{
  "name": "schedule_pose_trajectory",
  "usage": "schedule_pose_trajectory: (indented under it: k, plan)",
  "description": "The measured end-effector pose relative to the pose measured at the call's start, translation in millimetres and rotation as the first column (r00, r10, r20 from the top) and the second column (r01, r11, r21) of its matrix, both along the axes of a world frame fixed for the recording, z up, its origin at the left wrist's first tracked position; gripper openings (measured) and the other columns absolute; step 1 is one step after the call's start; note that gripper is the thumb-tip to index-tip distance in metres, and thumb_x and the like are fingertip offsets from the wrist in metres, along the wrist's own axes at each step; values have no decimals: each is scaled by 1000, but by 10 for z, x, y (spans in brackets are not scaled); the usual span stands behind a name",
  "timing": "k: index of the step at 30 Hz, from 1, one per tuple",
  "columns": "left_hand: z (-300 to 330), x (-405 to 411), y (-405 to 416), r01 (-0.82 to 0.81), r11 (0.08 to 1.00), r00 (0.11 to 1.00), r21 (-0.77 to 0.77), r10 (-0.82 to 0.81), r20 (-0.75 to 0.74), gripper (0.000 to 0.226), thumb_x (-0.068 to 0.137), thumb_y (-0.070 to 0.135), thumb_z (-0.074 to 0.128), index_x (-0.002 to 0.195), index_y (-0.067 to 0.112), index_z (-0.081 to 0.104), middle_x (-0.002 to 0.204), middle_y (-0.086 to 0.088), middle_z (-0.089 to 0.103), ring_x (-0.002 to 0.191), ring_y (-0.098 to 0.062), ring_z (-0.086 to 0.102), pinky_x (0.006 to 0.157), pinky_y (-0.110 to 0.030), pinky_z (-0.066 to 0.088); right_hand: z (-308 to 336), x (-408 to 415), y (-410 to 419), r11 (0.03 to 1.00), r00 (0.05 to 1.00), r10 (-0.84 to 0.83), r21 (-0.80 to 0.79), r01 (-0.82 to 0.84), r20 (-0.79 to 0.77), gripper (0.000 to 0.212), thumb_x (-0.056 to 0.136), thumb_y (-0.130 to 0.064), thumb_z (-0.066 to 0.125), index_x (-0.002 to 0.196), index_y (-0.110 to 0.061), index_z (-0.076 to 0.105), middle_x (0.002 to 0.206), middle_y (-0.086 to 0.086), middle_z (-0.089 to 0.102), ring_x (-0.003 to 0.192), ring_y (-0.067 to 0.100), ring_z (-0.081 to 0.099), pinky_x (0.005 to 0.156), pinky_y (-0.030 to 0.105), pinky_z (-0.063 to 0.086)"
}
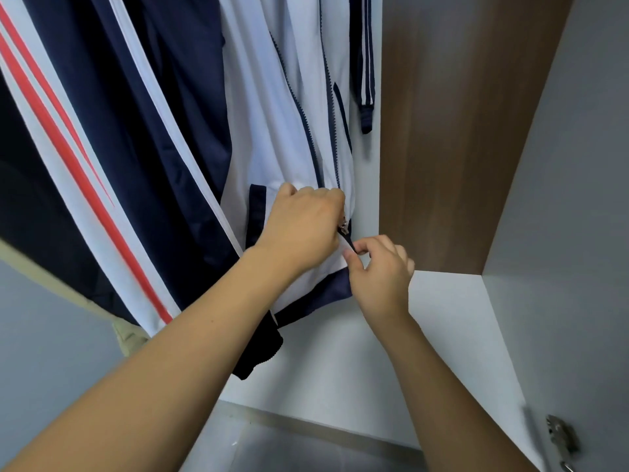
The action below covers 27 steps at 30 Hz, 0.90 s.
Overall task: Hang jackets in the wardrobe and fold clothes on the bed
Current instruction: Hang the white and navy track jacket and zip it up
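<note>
Two bare hands work at the hem of a white jacket hanging inside a wardrobe. Two garments hang side by side: this white jacket with navy trim, and to its left a navy jacket with white and red stripes. Both hang with the long axis running top to bottom, hems pointing down toward the wardrobe's white floor.

The left hand grips the jacket front near the hem, its fingers curled into the fabric beside the metal zipper slider. The right hand sits just below and to the right, thumb and forefinger pinching the bottom end of the zipper tape (the other fingers are loosely curled). The navy zipper, unfastened above the slider, spreads into two lines of teeth.

The white jacket hangs near the wardrobe's brown back panel, with open room below the hem. A metal hinge shows at lower right on the grey side wall.
</note>
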<state>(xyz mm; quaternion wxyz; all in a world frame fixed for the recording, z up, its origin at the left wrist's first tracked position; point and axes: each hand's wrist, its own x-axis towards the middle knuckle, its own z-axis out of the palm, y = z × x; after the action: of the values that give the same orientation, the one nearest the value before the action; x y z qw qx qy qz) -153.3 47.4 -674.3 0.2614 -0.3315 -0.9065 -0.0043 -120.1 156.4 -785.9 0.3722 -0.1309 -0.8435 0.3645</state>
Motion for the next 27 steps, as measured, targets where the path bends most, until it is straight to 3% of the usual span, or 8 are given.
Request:
schedule_pose_trajectory:
  k: [3, 8, 10, 13, 15, 18, 24, 27]
  plan:
    - [298, -89, -40, -55, 997, 993, -60, 48, -112, 20, 79, 9, 45, 96, 16, 54, 92, -2, 64, 84, -28, 56, 77, -38, 25, 49, -3, 79, 999, 997, -38, 36, 36, 60, 13, 88, -26, 69, 80, -17, 64, 92, -5, 63, 94, 24, 51, 83, 30, 24]
    - [861, -185, -72, -46, 991, 944, 129, 85, -319, 7, 84, 11, 43, 87, 15, 49, 77, -4, 53, 73, -29, 44, 77, -39, 28, 310, -99, 168, 994, 947, 4, 103, -39, 320, 30, 89, -27, 59, 63, -20, 47, 77, -7, 52, 85, 24, 49, 77, 33, 25]
    - [939, -155, -15, -14, 997, 954, 73, 35, -297, 6, 86, 11, 44, 84, 17, 41, 76, -1, 48, 71, -26, 40, 76, -38, 28, 489, -160, 173, 990, 948, 88, 82, -118, 307, 27, 90, -36, 57, 68, -20, 54, 81, -5, 55, 86, 23, 47, 78, 34, 27]
    - [976, -157, 40, 13, 1000, 960, -1, -13, -280, 11, 82, 7, 43, 85, 16, 39, 78, 0, 49, 69, -24, 42, 77, -38, 30, 809, -237, 159, 975, 968, 197, 75, -211, 157, 26, 92, -45, 55, 90, -21, 65, 91, -7, 62, 88, 19, 47, 80, 34, 33]
    - [1021, -185, 53, 9, 1000, 953, 2, -8, -302, 9, 83, 7, 43, 85, 15, 40, 77, 0, 51, 66, -23, 42, 75, -36, 28, 997, -282, 170, 967, 975, 200, 141, -213, 100, 28, 92, -39, 57, 73, -18, 59, 74, -5, 59, 78, 21, 49, 74, 34, 34]
    - [1138, -207, 67, -24, 999, 930, 22, 31, -366, 8, 80, 7, 44, 81, 14, 43, 69, 1, 49, 62, -22, 40, 74, -37, 24, 1147, -297, 196, 959, 956, 171, 182, -217, 237, 43, 90, -34, 61, 58, -18, 38, 56, -2, 42, 61, 22, 42, 65, 33, 33]
    - [1509, -246, 18, -60, 977, 854, 207, 157, -495, 13, 76, 2, 45, 81, 14, 44, 69, 0, 48, 64, -23, 39, 72, -35, 15, 1474, -324, 318, 941, 786, 206, 104, -323, 582, 45, 83, -26, 67, 56, -17, 34, 54, -2, 35, 46, 16, 34, 46, 25, 25]
    - [1660, -228, 59, -58, 987, 857, 152, 127, -500, 11, 77, 3, 45, 80, 13, 44, 66, 1, 46, 66, -24, 39, 72, -35, 12, 1825, -369, 329, 897, 803, 430, -97, -431, 411, 47, 81, -41, 72, 56, -18, 39, 50, -5, 37, 42, 10, 34, 47, 23, 25]
